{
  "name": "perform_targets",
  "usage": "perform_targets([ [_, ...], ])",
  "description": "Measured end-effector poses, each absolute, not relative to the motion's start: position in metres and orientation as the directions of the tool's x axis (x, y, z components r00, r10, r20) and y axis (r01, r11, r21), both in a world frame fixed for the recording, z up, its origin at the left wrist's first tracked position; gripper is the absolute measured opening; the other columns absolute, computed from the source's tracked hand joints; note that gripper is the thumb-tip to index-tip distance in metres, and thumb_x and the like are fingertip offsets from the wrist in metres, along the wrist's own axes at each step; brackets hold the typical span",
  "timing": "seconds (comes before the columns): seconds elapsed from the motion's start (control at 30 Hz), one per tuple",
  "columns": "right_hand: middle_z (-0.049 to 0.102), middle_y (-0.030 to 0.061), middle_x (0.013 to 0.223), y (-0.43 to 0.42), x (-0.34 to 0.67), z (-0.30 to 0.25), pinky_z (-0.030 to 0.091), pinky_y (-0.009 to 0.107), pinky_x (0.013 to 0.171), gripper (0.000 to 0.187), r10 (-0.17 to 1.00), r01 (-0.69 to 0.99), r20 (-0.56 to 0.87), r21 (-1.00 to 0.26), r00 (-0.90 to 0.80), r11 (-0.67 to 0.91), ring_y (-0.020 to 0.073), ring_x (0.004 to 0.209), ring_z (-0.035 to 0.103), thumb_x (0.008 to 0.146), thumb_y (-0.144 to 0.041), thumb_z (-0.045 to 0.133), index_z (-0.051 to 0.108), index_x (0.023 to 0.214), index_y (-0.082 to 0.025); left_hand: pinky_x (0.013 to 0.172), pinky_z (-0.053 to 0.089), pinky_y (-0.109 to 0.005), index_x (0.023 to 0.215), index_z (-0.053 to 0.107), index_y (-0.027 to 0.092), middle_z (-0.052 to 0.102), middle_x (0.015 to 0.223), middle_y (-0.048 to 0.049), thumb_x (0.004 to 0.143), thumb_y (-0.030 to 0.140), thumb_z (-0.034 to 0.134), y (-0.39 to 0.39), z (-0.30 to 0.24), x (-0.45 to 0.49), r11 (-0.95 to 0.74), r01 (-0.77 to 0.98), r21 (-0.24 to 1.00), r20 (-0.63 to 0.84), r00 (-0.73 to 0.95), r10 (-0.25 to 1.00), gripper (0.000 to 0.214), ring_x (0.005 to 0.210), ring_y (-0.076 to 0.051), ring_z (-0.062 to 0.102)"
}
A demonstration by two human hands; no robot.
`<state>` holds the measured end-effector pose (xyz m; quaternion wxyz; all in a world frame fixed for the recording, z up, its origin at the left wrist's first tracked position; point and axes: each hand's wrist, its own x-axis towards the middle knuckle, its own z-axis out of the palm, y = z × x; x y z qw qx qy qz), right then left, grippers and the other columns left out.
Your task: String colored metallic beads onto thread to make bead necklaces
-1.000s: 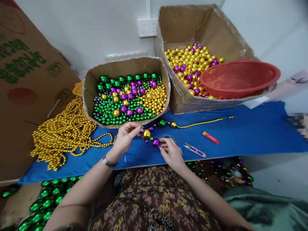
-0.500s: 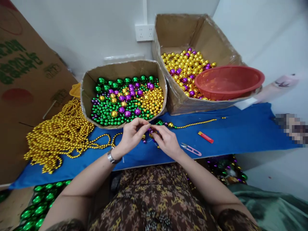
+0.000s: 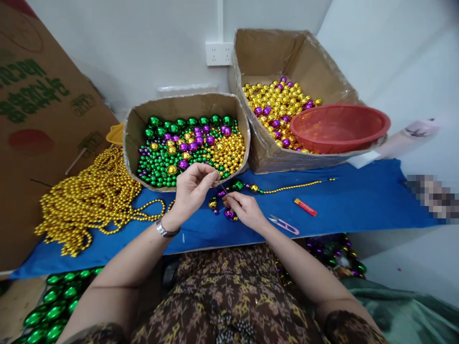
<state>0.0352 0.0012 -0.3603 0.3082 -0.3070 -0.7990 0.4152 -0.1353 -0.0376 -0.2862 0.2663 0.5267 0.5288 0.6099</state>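
My left hand (image 3: 195, 188), with a watch on its wrist, is closed in a pinch on a thin dark thread (image 3: 223, 187) near the front of the bead box. Lower and to the right, my right hand (image 3: 245, 209) pinches the thread's other end, so it runs taut between them. Under and around my fingers lies a bead strand of purple, gold and green balls (image 3: 213, 202) on the blue cloth (image 3: 344, 200). A big green bead (image 3: 237, 185) and a string of small gold beads (image 3: 294, 185) extend rightward from it.
An open carton of mixed beads (image 3: 126, 143) stands behind my hands. Behind right, a bigger carton (image 3: 272, 165) holds gold and purple balls and a red basin (image 3: 340, 126). Gold bead chains (image 3: 89, 196) pile at left. Pink thread snips (image 3: 285, 224) and a red lighter (image 3: 305, 207) lie right.
My hands have moved apart: the left went up and left, the right slightly down. The thread now shows stretched between them, and more of the strand beneath is visible.
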Motion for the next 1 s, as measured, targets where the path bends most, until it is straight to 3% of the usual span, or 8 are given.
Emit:
perform_targets([
  [0.17,0.062,-0.0028,0.064,0.014,0.038,-0.331,0.048,0.022,0.059,0.025,0.755,0.206,0.283,-0.852,-0.592,0.481,0.0107,0.059,0.062,0.097,-0.033,0.043,0.065,0.095,-0.022,0.077,0.058,-0.031,0.115,0.055,0.022,0.067,0.107,-0.0081,0.085,0.035,0.064,-0.041,-0.293,-0.133,-0.351,0.097,0.931,0.363,-0.327,0.873,0.035,0.092,-0.017,0.068],
  [0.23,0.058,-0.0041,0.062,0.024,0.038,-0.306,0.046,0.021,0.057,0.025,0.714,0.138,0.344,-0.841,-0.61,0.523,0.0092,0.056,0.058,0.097,-0.035,0.044,0.064,0.095,-0.021,0.086,0.057,-0.034,0.124,0.052,0.024,0.063,0.12,-0.0104,0.083,0.033,0.066,-0.039,-0.297,-0.129,-0.357,0.061,0.932,0.362,-0.196,0.911,0.045,0.105,-0.02,0.065],
  [0.3,0.055,-0.005,0.062,0.032,0.036,-0.276,0.045,0.02,0.055,0.025,0.65,0.055,0.404,-0.823,-0.643,0.566,0.0078,0.055,0.055,0.097,-0.035,0.043,0.063,0.093,-0.021,0.089,0.055,-0.036,0.122,0.056,0.023,0.063,0.119,-0.0103,0.081,0.033,0.068,-0.034,-0.298,-0.124,-0.358,0.042,0.933,0.359,-0.033,0.933,0.044,0.108,-0.022,0.063],
  [0.43,0.052,-0.006,0.063,0.04,0.033,-0.22,0.044,0.017,0.056,0.025,0.573,-0.056,0.519,-0.77,-0.634,0.635,0.005,0.056,0.052,0.098,-0.036,0.044,0.061,0.09,-0.019,0.078,0.056,-0.033,0.108,0.062,0.021,0.067,0.1,-0.0074,0.081,0.042,0.067,-0.014,-0.283,-0.114,-0.345,-0.004,0.938,0.344,0.115,0.932,0.035,0.091,-0.02,0.065],
  [0.57,0.047,-0.0089,0.062,0.044,0.043,-0.178,0.042,0.015,0.054,0.027,0.595,-0.07,0.621,-0.719,-0.511,0.691,0.001,0.051,0.05,0.098,-0.039,0.043,0.061,0.092,-0.018,0.073,0.054,-0.031,0.094,0.063,0.02,0.066,0.091,-0.0052,0.077,0.041,0.07,0.0,-0.267,-0.108,-0.306,-0.042,0.951,0.309,0.181,0.934,0.028,0.08,-0.017,0.065],
  [0.67,0.046,-0.0095,0.061,0.053,0.064,-0.158,0.039,0.013,0.051,0.023,0.613,-0.087,0.7,-0.682,-0.365,0.726,-0.0002,0.048,0.048,0.097,-0.036,0.047,0.06,0.091,-0.018,0.067,0.053,-0.03,0.101,0.061,0.022,0.064,0.086,-0.0032,0.076,0.037,0.071,0.0,-0.269,-0.104,-0.219,-0.02,0.976,0.216,0.284,0.934,0.031,0.071,-0.015,0.063],
  [0.83,0.048,-0.0058,0.065,0.08,0.119,-0.153,0.035,0.019,0.042,0.018,0.666,-0.109,0.746,-0.662,0.002,0.742,0.0026,0.045,0.036,0.09,-0.032,0.061,0.058,0.077,-0.019,0.053,0.044,-0.024,0.108,0.062,0.02,0.062,0.075,-0.0003,0.075,0.036,0.071,-0.011,-0.302,-0.101,-0.269,0.159,0.95,0.18,0.425,0.887,0.038,0.057,-0.012,0.055],
  [1.0,0.043,-0.0062,0.058,0.102,0.169,-0.181,0.035,0.023,0.045,0.017,0.743,-0.006,0.658,-0.748,0.126,0.663,0.0051,0.043,0.037,0.092,-0.028,0.056,0.058,0.077,-0.02,0.049,0.037,-0.022,0.101,0.065,0.019,0.06,0.064,0.003,0.074,0.042,0.071,-0.025,-0.343,-0.104,-0.295,0.376,0.878,0.001,0.616,0.788,0.036,0.051,-0.012,0.053],
])
